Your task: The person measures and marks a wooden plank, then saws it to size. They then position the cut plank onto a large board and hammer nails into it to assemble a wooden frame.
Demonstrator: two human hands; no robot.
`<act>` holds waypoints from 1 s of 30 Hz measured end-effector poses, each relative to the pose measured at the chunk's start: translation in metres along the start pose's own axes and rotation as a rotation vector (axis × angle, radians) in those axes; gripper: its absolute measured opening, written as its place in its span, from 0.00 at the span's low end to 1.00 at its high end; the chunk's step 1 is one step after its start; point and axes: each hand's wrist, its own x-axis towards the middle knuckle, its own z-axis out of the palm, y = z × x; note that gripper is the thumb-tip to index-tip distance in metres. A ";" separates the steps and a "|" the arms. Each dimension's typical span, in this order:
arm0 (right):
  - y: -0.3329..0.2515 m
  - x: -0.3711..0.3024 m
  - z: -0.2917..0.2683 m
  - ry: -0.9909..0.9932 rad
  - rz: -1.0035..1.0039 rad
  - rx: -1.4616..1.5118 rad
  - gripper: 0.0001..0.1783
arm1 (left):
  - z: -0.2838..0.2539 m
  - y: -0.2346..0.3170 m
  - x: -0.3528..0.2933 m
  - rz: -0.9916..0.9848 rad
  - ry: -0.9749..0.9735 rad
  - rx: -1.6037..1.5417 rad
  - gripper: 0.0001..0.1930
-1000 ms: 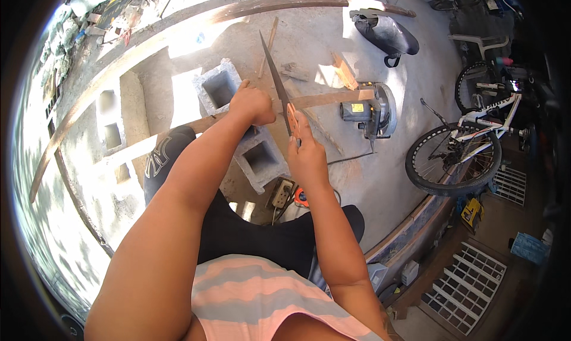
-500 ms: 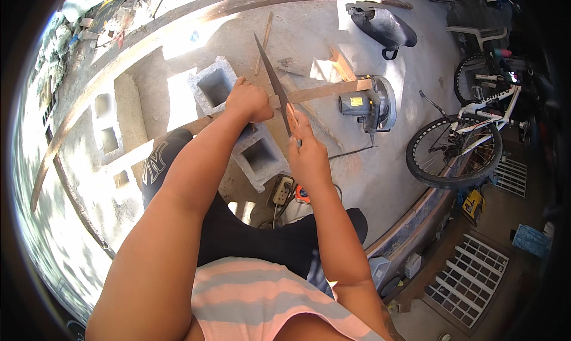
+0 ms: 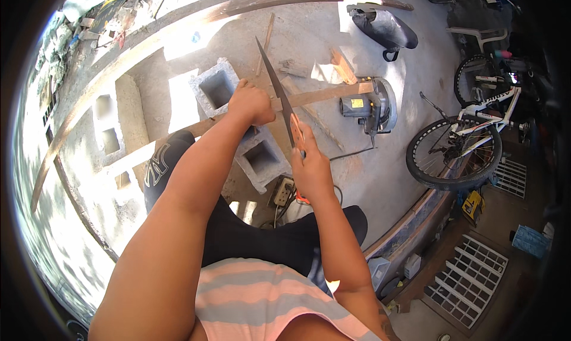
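My right hand (image 3: pixel 312 168) is closed around the orange handle of a handsaw (image 3: pixel 272 70). The long dark blade points away from me and crosses a narrow wooden strip (image 3: pixel 327 94), just right of my left hand. My left hand (image 3: pixel 251 103) is closed over that strip, its fingertips hidden beneath. The strip rests across a grey hollow concrete block (image 3: pixel 215 84) and runs left over my thigh. At its right end it reaches a circular saw (image 3: pixel 369 106) on the floor. Where the teeth meet the wood is too small to make out.
Near my knees lie a power outlet box (image 3: pixel 282 192) with cables and an orange tape measure (image 3: pixel 303 199). Another concrete block (image 3: pixel 131 112) stands left. Wood scraps (image 3: pixel 342 66) and a black bag (image 3: pixel 383 28) lie farther off. A bicycle (image 3: pixel 470 141) is at right.
My right hand and the handsaw have come slightly toward me, the blade sliding along over the strip. My left hand keeps its hold, with only a tiny shift in view.
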 end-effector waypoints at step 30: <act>0.023 -0.044 -0.027 -0.030 -0.069 -0.011 0.36 | -0.005 0.006 -0.001 -0.008 -0.060 0.017 0.23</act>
